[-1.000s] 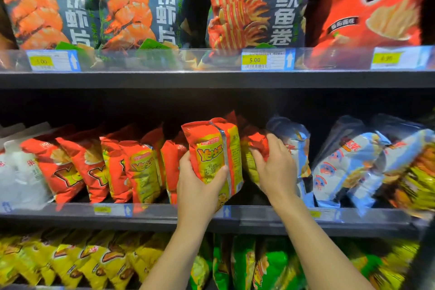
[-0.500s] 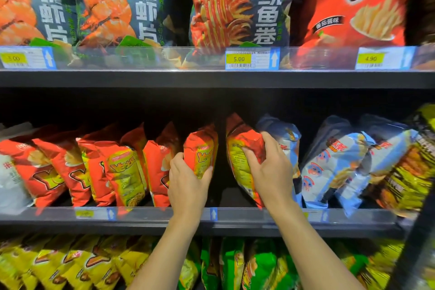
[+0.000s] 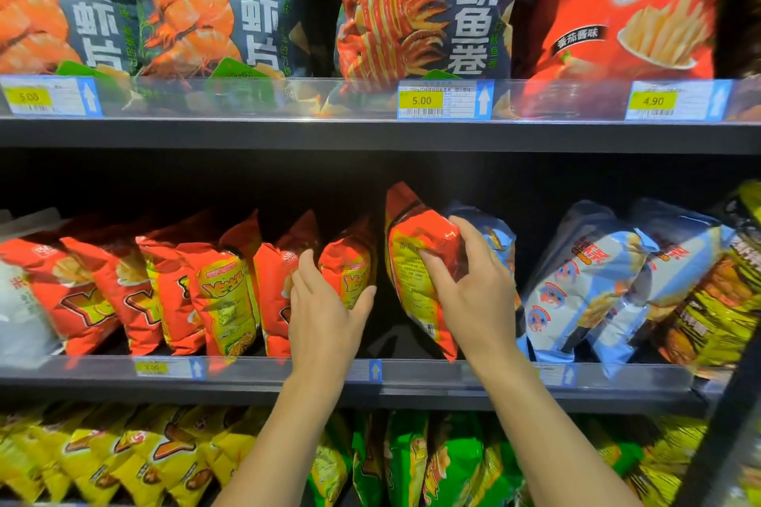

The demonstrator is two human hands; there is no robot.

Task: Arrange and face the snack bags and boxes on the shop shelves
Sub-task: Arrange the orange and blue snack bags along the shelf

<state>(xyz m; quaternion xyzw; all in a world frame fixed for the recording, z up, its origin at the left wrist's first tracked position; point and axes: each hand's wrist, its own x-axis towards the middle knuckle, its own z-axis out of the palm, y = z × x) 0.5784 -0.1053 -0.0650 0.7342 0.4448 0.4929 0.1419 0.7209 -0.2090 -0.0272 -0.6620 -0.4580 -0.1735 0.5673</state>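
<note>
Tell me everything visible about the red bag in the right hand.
The red bag is glossy, puffed film with a yellow panel of small print and a barcode near its bottom, likely its back. It stands tilted, top leaning left, lower corner by the front edge of the middle shelf. The right hand grips it, fingers curled over its upper right side, thumb on its face. A blue bag is close on its right. The left hand grips a neighbouring bag.
</note>
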